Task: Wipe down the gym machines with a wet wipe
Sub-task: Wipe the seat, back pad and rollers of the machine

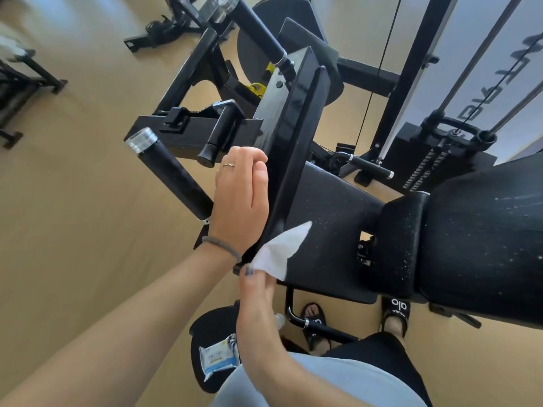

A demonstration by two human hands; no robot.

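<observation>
Wet wipe (280, 254) sits at centre frame, pinched at its near corner by my right hand (258, 306), fingertips closed on it. Wipe is folded to a point, long axis running near-left to far-right, tip aimed at the far right and lying over the black seat pad (332, 230) of the gym machine (293, 118). Near left, a wipes packet (217, 358) lies on a round black pad (205, 327). My feet in black slides (396, 311) show under the seat. Left hand (242, 198), just beyond the wipe, has fingers curled round the edge of an upright black panel (289, 148), gripping it. Panel's long axis runs near to far. Foam roller (173, 174) sticks out to the left. Far right, weight stack (423, 168).
</observation>
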